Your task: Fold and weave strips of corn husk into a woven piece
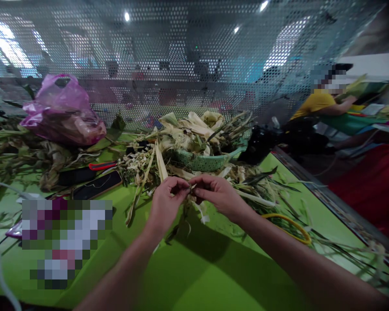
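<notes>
Above the near part of the green table [168,276], my left hand [167,203] and my right hand [218,196] meet fingertip to fingertip. Both are closed in a pinch on a small plant stem [190,188], mostly covered by the fingers. Pale petal-like bits [203,214] show just below the right hand. Beyond the hands stands a green plastic basket [197,161] heaped with dry, pale husk-like leaves [194,125]. Loose dried stalks and plant scraps [132,166] lie around it.
At left are a pink plastic bag [65,116], a red-edged tool [102,166], a phone [97,186] and a white cable [1,268]. On the right lie a yellow loop [294,226] and a black bag [261,142]. A perforated metal screen [181,65] stands behind; a person in yellow [316,103] sits beyond.
</notes>
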A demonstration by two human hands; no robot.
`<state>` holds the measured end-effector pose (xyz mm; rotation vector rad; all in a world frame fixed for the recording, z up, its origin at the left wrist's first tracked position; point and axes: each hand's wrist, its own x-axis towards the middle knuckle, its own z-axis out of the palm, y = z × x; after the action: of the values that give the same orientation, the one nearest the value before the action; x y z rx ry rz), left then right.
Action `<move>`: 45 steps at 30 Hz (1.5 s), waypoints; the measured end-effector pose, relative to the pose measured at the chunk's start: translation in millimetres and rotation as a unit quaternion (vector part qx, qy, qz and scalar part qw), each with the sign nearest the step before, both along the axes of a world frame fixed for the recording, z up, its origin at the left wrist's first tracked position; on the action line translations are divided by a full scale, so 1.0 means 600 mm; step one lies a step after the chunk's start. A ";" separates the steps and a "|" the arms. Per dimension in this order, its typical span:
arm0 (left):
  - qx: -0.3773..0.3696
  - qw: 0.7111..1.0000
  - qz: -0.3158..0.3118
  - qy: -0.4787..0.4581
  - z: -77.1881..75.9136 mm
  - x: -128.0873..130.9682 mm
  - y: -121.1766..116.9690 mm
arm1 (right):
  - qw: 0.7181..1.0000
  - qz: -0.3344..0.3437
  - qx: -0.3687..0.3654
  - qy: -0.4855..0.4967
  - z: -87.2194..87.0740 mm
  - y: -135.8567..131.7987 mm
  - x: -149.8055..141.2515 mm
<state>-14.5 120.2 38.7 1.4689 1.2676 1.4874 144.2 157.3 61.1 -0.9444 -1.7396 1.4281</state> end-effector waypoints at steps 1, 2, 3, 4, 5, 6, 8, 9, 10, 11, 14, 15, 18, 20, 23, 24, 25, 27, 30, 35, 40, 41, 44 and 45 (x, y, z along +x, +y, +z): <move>0.000 1.000 -0.001 0.001 0.001 0.000 0.000 | 1.000 0.002 -0.001 0.003 0.000 0.001 0.000; 0.001 1.000 -0.001 0.003 0.001 0.000 -0.001 | 1.000 0.001 0.002 0.002 0.000 0.001 0.000; 0.000 1.000 -0.001 0.005 0.001 0.000 -0.001 | 1.000 -0.002 0.006 -0.001 -0.001 0.002 0.000; 0.000 1.000 -0.001 0.006 0.002 0.001 -0.001 | 1.000 -0.005 0.011 -0.006 -0.003 0.002 0.000; 0.000 1.000 0.000 0.006 0.002 0.001 -0.001 | 1.000 -0.008 0.014 -0.012 -0.004 0.002 0.000; -0.001 1.000 0.000 0.005 0.002 0.001 -0.001 | 1.000 -0.011 0.018 -0.017 -0.006 0.003 -0.001; -0.008 1.000 -0.002 0.001 0.003 0.001 -0.001 | 0.999 -0.019 0.028 -0.024 -0.008 0.002 -0.001; -0.014 1.000 -0.005 -0.004 0.004 0.001 -0.001 | 0.999 -0.025 0.034 -0.026 -0.008 0.002 -0.001; -0.022 1.000 -0.007 -0.011 0.004 0.000 -0.001 | 0.998 -0.031 0.040 -0.029 -0.007 0.001 -0.001; -0.032 0.999 -0.010 -0.019 0.005 -0.001 0.000 | 0.998 -0.035 0.046 -0.031 -0.005 0.000 -0.001; -0.062 0.996 -0.017 -0.054 0.008 -0.004 0.001 | 0.997 -0.036 0.059 -0.044 0.002 -0.003 0.000; -0.072 0.995 -0.019 -0.067 0.009 -0.006 0.002 | 0.996 -0.034 0.065 -0.051 0.005 -0.004 0.001; -0.101 0.989 -0.015 -0.110 0.012 -0.010 0.003 | 0.992 -0.036 0.089 -0.084 0.009 -0.003 0.005; -0.120 0.983 -0.010 -0.140 0.013 -0.010 0.003 | 0.989 -0.042 0.099 -0.101 0.010 0.000 0.009; -0.135 0.978 -0.004 -0.157 0.010 -0.009 0.003 | 0.990 -0.048 0.087 -0.100 0.008 0.007 0.013; -0.134 0.979 0.000 -0.152 0.009 -0.008 0.003 | 0.992 -0.047 0.074 -0.091 0.008 0.009 0.013; -0.132 0.981 0.005 -0.142 0.007 -0.007 0.004 | 0.995 -0.043 0.057 -0.077 0.008 0.010 0.013; -0.124 0.984 0.015 -0.125 0.004 -0.007 0.005 | 0.999 -0.029 0.015 -0.040 0.011 0.009 0.011; -0.114 0.986 0.014 -0.121 0.001 -0.008 0.006 | 0.999 -0.012 -0.032 0.002 0.017 0.005 0.009; -0.115 0.986 0.004 -0.118 0.001 -0.008 0.006 | 0.999 -0.015 -0.031 -0.022 0.013 0.006 0.006; -0.119 0.984 0.003 -0.130 0.008 -0.007 0.003 | 0.999 -0.037 0.018 -0.027 -0.004 0.014 0.007; -0.122 0.982 -0.003 -0.146 0.011 -0.006 0.002 | 0.998 -0.041 0.022 -0.030 -0.007 0.015 0.007; -0.125 0.971 -0.034 -0.200 0.016 -0.005 -0.002 | 0.998 -0.046 0.033 -0.036 -0.009 0.016 0.006; -0.123 0.968 -0.046 -0.215 0.017 -0.004 -0.003 | 0.998 -0.045 0.037 -0.038 -0.009 0.016 0.006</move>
<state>-17.2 118.6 48.9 0.9651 1.0565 1.4306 147.9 166.9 55.9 -1.0364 -1.7694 1.2770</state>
